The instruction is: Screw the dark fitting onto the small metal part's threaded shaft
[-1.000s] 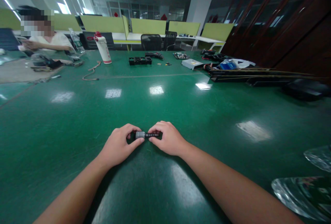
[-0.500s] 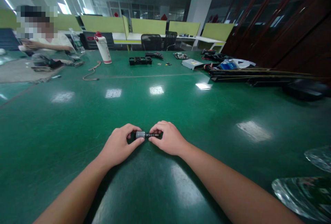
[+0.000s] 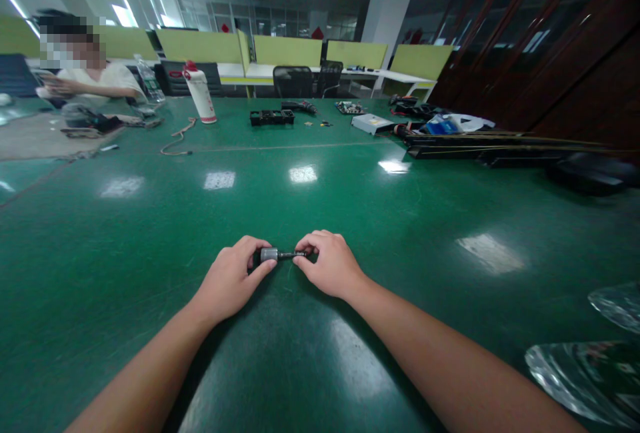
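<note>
My left hand (image 3: 234,281) holds a small silver cylinder (image 3: 269,254) between thumb and fingers, just above or on the green table. It looks like a small motor, but I cannot tell for certain. A thin dark rod (image 3: 285,256) runs from its right end toward my right hand (image 3: 327,263). The right thumb and fingertips are closed on a narrow ribbed piece (image 3: 299,254) at the rod's far end. Fingers partly hide both ends, so whether the ribbed piece is separate from the rod is unclear.
Across the green table (image 3: 150,233) stand a white bottle with a red lid (image 3: 202,96), a cord (image 3: 176,138), a black frame (image 3: 271,118) and a silver box (image 3: 372,124). Black rails (image 3: 450,146) lie at right. Clear plastic packaging (image 3: 585,380) sits nearer. A person (image 3: 100,83) sits far left.
My right hand has shifted slightly right and up, away from the cylinder. More of the thin rod now shows between the hands; the ribbed part has moved right with the fingers.
</note>
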Action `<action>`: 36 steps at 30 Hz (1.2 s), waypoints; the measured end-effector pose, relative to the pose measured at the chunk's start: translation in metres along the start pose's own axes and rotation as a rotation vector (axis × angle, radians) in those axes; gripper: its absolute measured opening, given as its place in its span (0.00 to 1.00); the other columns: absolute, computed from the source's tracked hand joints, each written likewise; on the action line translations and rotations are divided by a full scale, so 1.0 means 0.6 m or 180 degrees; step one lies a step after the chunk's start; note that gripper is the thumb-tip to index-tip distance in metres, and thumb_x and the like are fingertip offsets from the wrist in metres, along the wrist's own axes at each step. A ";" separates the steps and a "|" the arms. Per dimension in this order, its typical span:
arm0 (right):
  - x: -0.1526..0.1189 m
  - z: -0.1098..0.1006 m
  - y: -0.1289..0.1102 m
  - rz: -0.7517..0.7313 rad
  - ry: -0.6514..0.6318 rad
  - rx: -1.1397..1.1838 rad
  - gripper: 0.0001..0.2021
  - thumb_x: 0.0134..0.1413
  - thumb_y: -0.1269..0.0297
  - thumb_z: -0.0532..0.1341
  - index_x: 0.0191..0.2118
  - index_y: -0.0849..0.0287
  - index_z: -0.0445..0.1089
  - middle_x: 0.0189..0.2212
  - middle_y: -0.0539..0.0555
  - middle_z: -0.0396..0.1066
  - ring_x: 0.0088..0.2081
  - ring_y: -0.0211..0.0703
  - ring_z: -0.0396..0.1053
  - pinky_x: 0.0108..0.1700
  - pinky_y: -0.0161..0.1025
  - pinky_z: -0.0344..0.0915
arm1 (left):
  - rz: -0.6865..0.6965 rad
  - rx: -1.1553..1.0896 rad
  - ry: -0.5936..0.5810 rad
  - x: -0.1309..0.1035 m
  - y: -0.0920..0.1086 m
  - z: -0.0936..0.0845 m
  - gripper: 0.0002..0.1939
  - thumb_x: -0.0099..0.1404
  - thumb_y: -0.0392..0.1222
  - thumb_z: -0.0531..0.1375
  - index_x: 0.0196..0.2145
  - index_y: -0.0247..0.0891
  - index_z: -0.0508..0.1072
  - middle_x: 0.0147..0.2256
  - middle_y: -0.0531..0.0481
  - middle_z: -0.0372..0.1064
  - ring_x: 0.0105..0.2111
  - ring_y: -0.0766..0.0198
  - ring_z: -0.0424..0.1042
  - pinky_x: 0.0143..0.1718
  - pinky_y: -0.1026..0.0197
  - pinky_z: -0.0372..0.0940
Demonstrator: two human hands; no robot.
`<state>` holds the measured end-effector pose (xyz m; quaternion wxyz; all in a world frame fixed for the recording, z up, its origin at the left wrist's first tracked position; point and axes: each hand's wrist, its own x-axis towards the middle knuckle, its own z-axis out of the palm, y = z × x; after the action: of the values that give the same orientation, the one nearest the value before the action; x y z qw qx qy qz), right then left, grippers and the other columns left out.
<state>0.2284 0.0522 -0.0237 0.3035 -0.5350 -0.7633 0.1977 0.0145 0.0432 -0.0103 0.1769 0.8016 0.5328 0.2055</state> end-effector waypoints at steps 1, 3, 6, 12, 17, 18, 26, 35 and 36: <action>0.000 0.000 0.000 0.0009 0.0007 -0.0005 0.04 0.48 0.68 0.68 0.33 0.55 0.75 0.30 0.48 0.73 0.35 0.41 0.66 0.41 0.40 0.57 | 0.0006 0.0018 -0.0010 0.000 0.000 0.000 0.16 0.69 0.51 0.54 0.45 0.40 0.73 0.37 0.48 0.71 0.33 0.59 0.69 0.36 0.57 0.61; 0.001 0.000 0.003 0.0015 0.0012 0.0029 0.05 0.48 0.69 0.67 0.33 0.55 0.74 0.30 0.49 0.72 0.35 0.41 0.66 0.40 0.40 0.58 | 0.0007 0.0056 -0.0020 0.000 0.001 0.000 0.15 0.69 0.51 0.54 0.45 0.39 0.72 0.37 0.48 0.71 0.35 0.58 0.69 0.37 0.56 0.61; 0.004 -0.001 0.013 0.0060 0.0040 0.0117 0.05 0.47 0.71 0.66 0.32 0.56 0.74 0.29 0.49 0.71 0.33 0.40 0.66 0.37 0.38 0.59 | -0.0006 0.0050 0.0036 0.000 0.001 -0.001 0.15 0.70 0.50 0.53 0.45 0.39 0.71 0.37 0.48 0.71 0.37 0.56 0.70 0.38 0.55 0.61; 0.008 -0.003 0.024 0.0169 0.0249 0.0106 0.05 0.47 0.71 0.66 0.33 0.56 0.76 0.33 0.51 0.71 0.33 0.39 0.66 0.37 0.38 0.61 | -0.0050 0.0034 0.0027 -0.001 0.001 -0.003 0.15 0.70 0.50 0.52 0.45 0.39 0.71 0.37 0.47 0.70 0.36 0.55 0.70 0.38 0.55 0.61; 0.007 -0.003 0.021 0.0085 0.0129 0.0035 0.05 0.46 0.70 0.67 0.32 0.55 0.77 0.30 0.49 0.72 0.32 0.39 0.66 0.36 0.38 0.60 | -0.0057 0.0007 0.0032 0.000 -0.001 -0.003 0.15 0.70 0.50 0.52 0.45 0.39 0.71 0.37 0.47 0.70 0.36 0.56 0.70 0.38 0.55 0.61; 0.006 -0.003 0.021 0.0067 0.0108 0.0038 0.05 0.46 0.69 0.67 0.32 0.55 0.77 0.30 0.49 0.72 0.32 0.39 0.66 0.36 0.38 0.60 | -0.0054 0.0000 0.0031 0.000 -0.001 -0.003 0.15 0.70 0.50 0.52 0.45 0.39 0.71 0.37 0.47 0.70 0.36 0.56 0.70 0.38 0.55 0.61; 0.009 -0.001 0.015 -0.0063 -0.0034 0.0468 0.07 0.49 0.71 0.68 0.36 0.55 0.78 0.33 0.49 0.76 0.34 0.38 0.68 0.39 0.36 0.62 | -0.0053 0.0015 0.0007 -0.001 0.000 -0.003 0.15 0.69 0.50 0.53 0.46 0.39 0.72 0.36 0.48 0.71 0.33 0.58 0.69 0.35 0.57 0.60; 0.003 0.004 0.007 -0.0140 -0.0401 0.0840 0.16 0.48 0.75 0.65 0.44 0.56 0.76 0.33 0.49 0.78 0.29 0.36 0.70 0.38 0.36 0.65 | 0.0191 -0.0003 -0.0129 0.000 0.002 -0.008 0.13 0.66 0.49 0.58 0.45 0.43 0.74 0.37 0.50 0.73 0.33 0.60 0.69 0.35 0.60 0.60; 0.003 0.004 0.007 -0.0139 -0.0391 0.0858 0.15 0.48 0.75 0.65 0.44 0.56 0.76 0.33 0.49 0.78 0.29 0.36 0.70 0.38 0.35 0.65 | 0.0178 -0.0005 -0.0115 0.000 0.002 -0.008 0.13 0.65 0.49 0.59 0.45 0.43 0.74 0.37 0.50 0.73 0.32 0.60 0.69 0.34 0.60 0.60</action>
<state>0.2294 0.0555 -0.0278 0.3296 -0.4595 -0.7584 0.3241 0.0129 0.0429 -0.0055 0.1813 0.8197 0.5067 0.1963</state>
